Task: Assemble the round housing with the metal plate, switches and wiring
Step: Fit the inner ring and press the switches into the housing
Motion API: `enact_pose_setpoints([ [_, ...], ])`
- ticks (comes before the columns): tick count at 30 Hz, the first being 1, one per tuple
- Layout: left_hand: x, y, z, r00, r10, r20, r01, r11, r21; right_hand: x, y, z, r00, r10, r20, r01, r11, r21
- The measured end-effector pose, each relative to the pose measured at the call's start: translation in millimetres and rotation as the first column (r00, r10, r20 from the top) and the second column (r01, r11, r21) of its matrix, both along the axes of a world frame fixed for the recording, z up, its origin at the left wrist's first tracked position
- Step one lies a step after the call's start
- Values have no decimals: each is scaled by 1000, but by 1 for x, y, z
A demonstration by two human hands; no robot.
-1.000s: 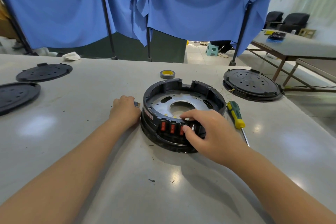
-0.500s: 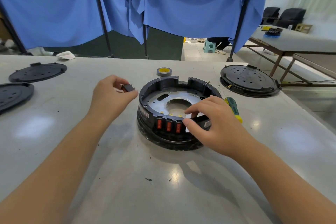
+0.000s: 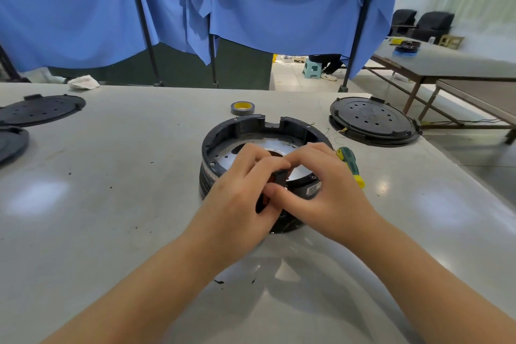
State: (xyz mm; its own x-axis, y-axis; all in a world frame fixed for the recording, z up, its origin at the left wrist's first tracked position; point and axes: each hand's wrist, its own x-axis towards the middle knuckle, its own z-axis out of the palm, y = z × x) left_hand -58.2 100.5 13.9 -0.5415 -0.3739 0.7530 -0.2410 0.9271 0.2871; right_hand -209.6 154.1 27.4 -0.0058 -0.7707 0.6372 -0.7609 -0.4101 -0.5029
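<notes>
Both forearms reach in from 6 o'clock and meet over the near rim of the round housing (image 3: 245,127), which sits at the middle of the grey bench (image 3: 125,176). The left hand (image 3: 237,204) has its fingers curled round a small black switch (image 3: 279,177), pinching it at the housing's near wall. The right hand (image 3: 321,190) curls in from 3 o'clock, thumb and fingertips closing on the same switch, so the two hands touch each other there. Inside the housing the metal plate (image 3: 276,145) shows beyond the knuckles.

Just beside the housing at 3 o'clock lies a green and yellow screwdriver (image 3: 350,166). Farther off at 2 o'clock rests a black round cover (image 3: 371,120). At 12 o'clock, past the housing, lies a roll of tape (image 3: 242,107). Two more black covers (image 3: 42,109) sit near the bench edge at 10 o'clock. Blue curtains (image 3: 265,8) hang behind the bench.
</notes>
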Motion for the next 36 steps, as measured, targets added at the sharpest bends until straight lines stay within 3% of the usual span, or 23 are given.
enact_pose_setpoints([
  [4,-2,2,-5,999,-7,-31,5,998,-67,3,0,0,999,29,-20,-29,999,-14],
  [10,0,2,-7,996,-6,-89,3,1000,-26,1,1,3,999,28,-24,-27,999,20],
  [19,2,2,-5,999,25,-41,-26,999,-27,-3,1,0,992,66,112,-79,989,121],
  [36,5,13,-7,988,133,-80,-118,979,168,-13,-1,1,978,65,198,-105,974,199],
])
